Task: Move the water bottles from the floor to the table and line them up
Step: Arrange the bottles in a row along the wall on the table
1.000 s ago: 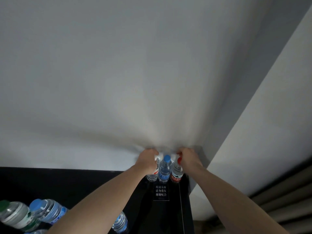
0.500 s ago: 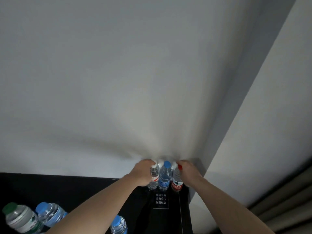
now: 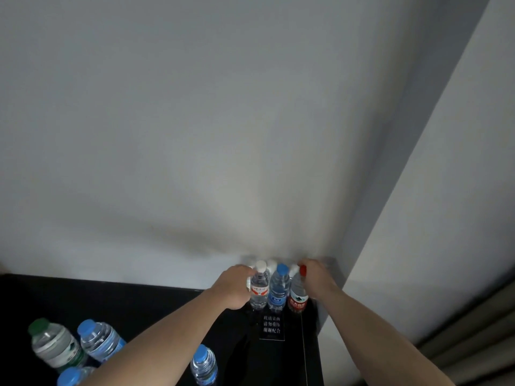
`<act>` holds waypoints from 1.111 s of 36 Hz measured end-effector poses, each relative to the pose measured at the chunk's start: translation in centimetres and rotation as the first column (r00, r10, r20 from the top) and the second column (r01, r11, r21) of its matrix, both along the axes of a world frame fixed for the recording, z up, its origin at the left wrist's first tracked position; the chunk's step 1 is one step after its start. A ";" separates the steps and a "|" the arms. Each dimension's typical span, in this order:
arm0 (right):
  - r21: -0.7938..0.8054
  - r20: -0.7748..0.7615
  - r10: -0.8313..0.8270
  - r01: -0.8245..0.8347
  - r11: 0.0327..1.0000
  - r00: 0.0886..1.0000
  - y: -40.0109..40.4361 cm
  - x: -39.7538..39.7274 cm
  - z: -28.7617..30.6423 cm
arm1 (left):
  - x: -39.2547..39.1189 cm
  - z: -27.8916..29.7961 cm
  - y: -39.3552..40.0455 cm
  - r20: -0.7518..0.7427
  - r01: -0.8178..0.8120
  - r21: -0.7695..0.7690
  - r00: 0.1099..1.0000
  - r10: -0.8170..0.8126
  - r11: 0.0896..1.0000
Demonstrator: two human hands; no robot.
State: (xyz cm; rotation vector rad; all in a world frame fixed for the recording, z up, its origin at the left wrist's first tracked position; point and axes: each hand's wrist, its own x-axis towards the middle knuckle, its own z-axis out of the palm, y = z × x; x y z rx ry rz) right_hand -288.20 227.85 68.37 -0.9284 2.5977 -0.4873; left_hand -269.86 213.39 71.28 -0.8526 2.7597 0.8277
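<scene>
Three water bottles point(image 3: 276, 288) stand upright in a row at the table's point(image 3: 139, 302) far right corner, against the wall point(image 3: 195, 135). The left hand point(image 3: 233, 288) flanks the row's left end, the right hand point(image 3: 316, 277) its right end — whether either hand's fingers clamp a bottle I cannot tell. More bottles point(image 3: 83, 344) stand nearer, well left of the row.

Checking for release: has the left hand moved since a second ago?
Yes. Judged against the small black sign with white lettering, the left hand has slid left, uncovering the white-capped clear plastic bottle.

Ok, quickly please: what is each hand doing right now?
Left hand: curled round the white-cap bottle, gripping it.
Right hand: grips the red-cap bottle near its top.
</scene>
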 end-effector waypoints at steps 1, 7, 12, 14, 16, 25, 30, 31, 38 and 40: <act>0.008 -0.004 -0.003 0.003 1.000 1.000 0.0 -0.1 -0.3 | 0.0 0.0 0.0 -0.003 -0.005 -0.005 1.000 0.005 1.000; 0.033 -0.062 -0.001 0.003 0.999 0.998 -0.3 -0.6 -1.1 | -0.3 0.3 -0.3 -0.012 -0.024 0.007 1.000 0.024 1.000; 0.058 -0.094 0.027 -0.022 0.998 0.995 -0.6 -0.8 -1.6 | -0.9 0.0 -0.5 0.001 -0.036 0.042 0.999 0.036 0.998; 0.051 -0.106 0.039 -0.034 0.998 0.994 -0.6 -1.0 -1.8 | -1.2 -0.1 -0.5 0.014 -0.029 0.062 0.999 0.029 0.998; 0.042 -0.110 0.046 -0.041 0.998 0.993 -0.7 -1.2 -1.9 | -1.5 -0.8 -0.6 0.014 -0.014 0.070 1.000 0.013 0.997; 0.031 -0.051 0.017 -0.015 0.999 0.999 -0.4 -1.4 -1.7 | -2.9 -3.2 -0.6 0.025 0.035 0.082 0.999 -0.037 0.996; -0.007 -0.021 -0.009 0.009 1.000 1.000 0.4 -0.9 -1.7 | -2.5 -3.1 -0.7 0.020 0.039 0.084 0.999 -0.040 0.996; -0.018 -0.010 -0.013 0.013 1.000 1.000 0.6 -0.6 -1.7 | -2.1 -2.8 -0.5 -0.003 0.039 0.088 0.999 -0.038 0.995; -0.281 0.065 -0.029 0.046 0.959 0.997 3.8 5.2 -0.9 | 5.7 1.1 2.3 -0.210 0.090 0.171 0.976 -0.053 0.981; -0.350 0.110 -0.019 0.057 0.935 0.994 5.1 8.1 -1.2 | 9.1 1.6 3.0 -0.253 0.030 0.203 0.967 0.023 0.979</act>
